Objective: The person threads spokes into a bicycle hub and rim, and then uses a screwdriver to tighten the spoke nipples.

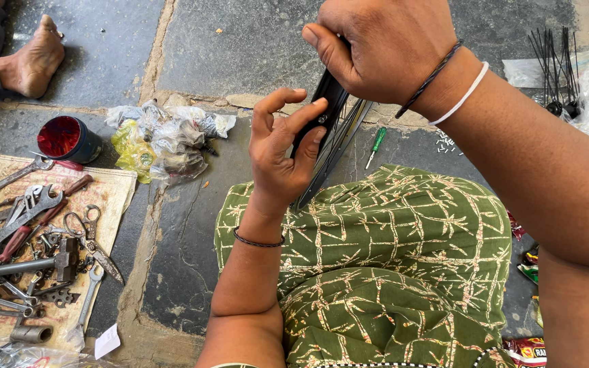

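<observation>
Stone paving runs under everything. Low centre, green patterned cloth point(403, 272) covers the lap. Above it, the left hand point(282, 153) curls partly closed, fingertips pinching a black wheel rim point(327, 112). Higher, at top centre, the right hand point(383, 44) wraps tightly around the rim's upper end. Spanners point(15, 225) lie at lower left.

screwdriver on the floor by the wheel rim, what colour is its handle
Green; the screwdriver lies on the stone floor, seen in the head view.
</observation>
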